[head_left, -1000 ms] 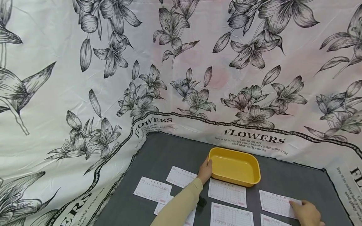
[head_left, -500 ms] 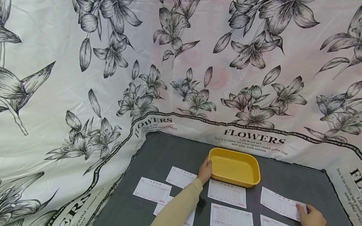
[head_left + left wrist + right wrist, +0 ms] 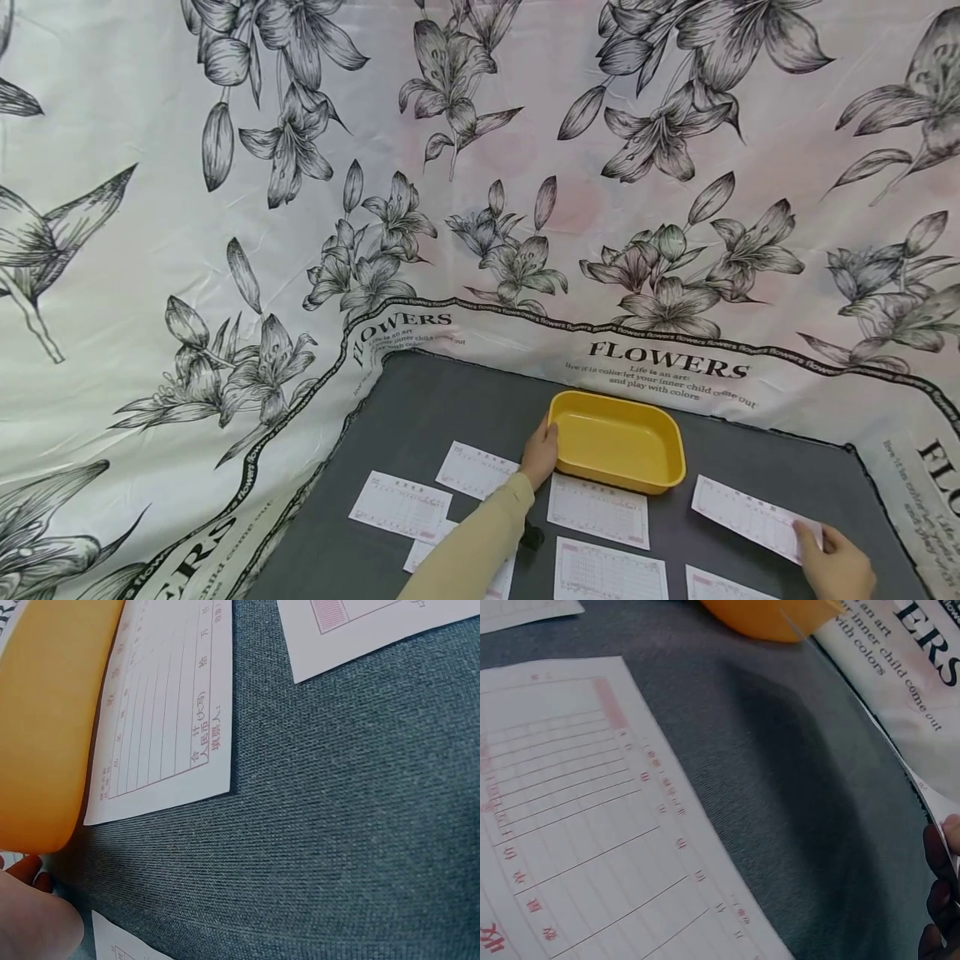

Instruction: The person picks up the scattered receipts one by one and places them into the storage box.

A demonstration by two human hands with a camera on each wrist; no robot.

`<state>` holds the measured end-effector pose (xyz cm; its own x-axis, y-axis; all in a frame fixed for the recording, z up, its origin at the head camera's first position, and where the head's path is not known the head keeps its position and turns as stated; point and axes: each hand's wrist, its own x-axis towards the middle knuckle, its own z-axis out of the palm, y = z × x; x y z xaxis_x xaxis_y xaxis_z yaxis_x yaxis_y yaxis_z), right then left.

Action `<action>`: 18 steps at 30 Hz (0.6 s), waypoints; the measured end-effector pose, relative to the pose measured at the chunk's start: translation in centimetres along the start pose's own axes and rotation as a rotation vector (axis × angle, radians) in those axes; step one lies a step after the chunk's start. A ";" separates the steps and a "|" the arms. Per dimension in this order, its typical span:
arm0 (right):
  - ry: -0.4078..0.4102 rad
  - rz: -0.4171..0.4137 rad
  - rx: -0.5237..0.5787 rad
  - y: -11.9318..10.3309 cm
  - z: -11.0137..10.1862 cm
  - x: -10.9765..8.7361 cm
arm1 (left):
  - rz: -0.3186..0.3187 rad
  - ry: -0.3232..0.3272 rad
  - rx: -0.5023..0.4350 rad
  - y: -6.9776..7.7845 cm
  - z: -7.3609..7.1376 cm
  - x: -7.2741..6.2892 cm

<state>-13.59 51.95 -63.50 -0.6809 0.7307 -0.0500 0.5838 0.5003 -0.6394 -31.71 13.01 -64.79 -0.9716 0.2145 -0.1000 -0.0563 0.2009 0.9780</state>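
A shallow yellow plastic tray stands at the back of the dark grey table. My left hand grips its left end; the left wrist view shows the tray's wall beside the fingers. At the right, my right hand pinches a printed receipt slip by its right end, raised and tilted above the table. From the right wrist, that slip appears nearly edge-on by the fingers, its shadow on the cloth. Below lies another slip, flat on the table.
Several receipt slips lie about: one slip in front of the tray, one nearer, one at the right and one at the left. A small black object is beside the left sleeve. Flower-printed cloth walls the table.
My right hand has lifted the slip off the table, raising and tilting it slightly rightward. The left hand and tray stay in place; the head view has shifted slightly.
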 end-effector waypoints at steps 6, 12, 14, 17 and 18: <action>0.055 -0.046 0.092 -1.0 -0.9 0.1 | 0.005 0.008 -0.013 -0.5 0.2 -0.1; 0.100 -0.076 0.133 -3.3 -1.3 0.4 | 0.015 -0.005 -0.013 -0.7 0.2 0.2; 0.104 -0.079 0.149 -4.3 -1.5 0.5 | 0.017 -0.003 -0.012 -0.7 0.4 0.5; 0.087 -0.088 0.193 -5.4 -1.7 0.8 | 0.016 -0.003 -0.016 -0.8 0.6 0.6; 0.079 -0.091 0.210 -5.8 -1.7 0.8 | 0.014 -0.005 -0.022 -0.8 0.7 0.7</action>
<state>-16.76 50.46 -58.52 -0.6850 0.7252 0.0698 0.4116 0.4643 -0.7842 -32.15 13.66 -65.79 -0.9711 0.2221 -0.0873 -0.0479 0.1767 0.9831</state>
